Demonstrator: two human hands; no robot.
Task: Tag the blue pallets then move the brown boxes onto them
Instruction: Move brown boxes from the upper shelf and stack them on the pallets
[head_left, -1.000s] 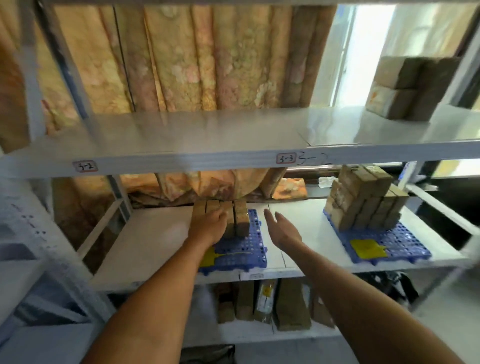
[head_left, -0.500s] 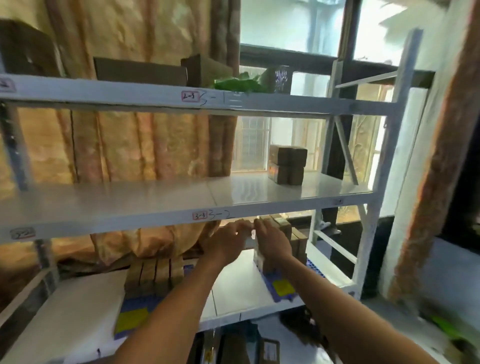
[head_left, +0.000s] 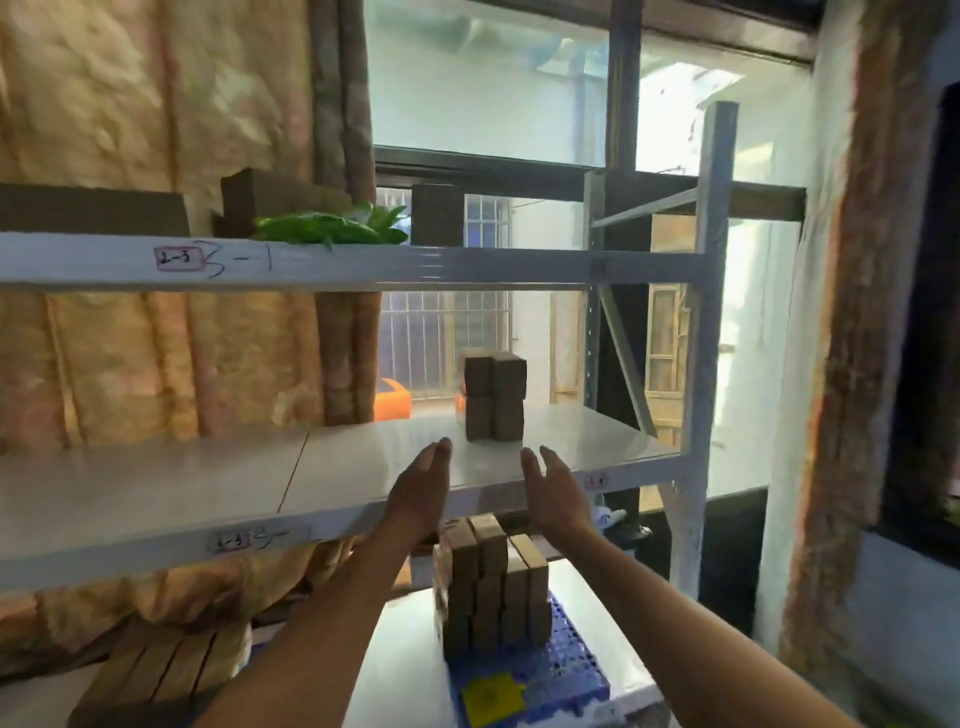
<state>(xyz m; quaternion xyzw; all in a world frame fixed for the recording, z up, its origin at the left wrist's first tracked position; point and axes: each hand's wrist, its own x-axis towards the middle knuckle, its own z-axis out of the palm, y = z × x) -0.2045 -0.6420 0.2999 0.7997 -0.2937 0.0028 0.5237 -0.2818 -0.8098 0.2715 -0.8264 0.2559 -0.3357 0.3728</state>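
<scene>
A small stack of brown boxes (head_left: 493, 396) stands on the middle shelf (head_left: 208, 483), right of its centre. My left hand (head_left: 423, 491) and my right hand (head_left: 556, 491) are both raised in front of that shelf's edge, palms facing each other, fingers apart, holding nothing, just short of the stack. On the shelf below, a blue pallet (head_left: 563, 680) with a yellow tag (head_left: 488, 699) carries a pile of brown boxes (head_left: 491, 587). At the lower left a row of brown boxes (head_left: 156, 675) lies flat; the pallet under it is hidden.
The white metal rack has a right upright post (head_left: 701, 338) and a diagonal brace. The top shelf (head_left: 363, 265) holds dark boxes and a green bag (head_left: 332, 226). Patterned curtains (head_left: 156, 104) hang behind on the left. A window is behind the rack.
My view has tilted up and to the right. Both hands left the lower pallets and rose to the middle shelf, now flanking the front of the small box stack.
</scene>
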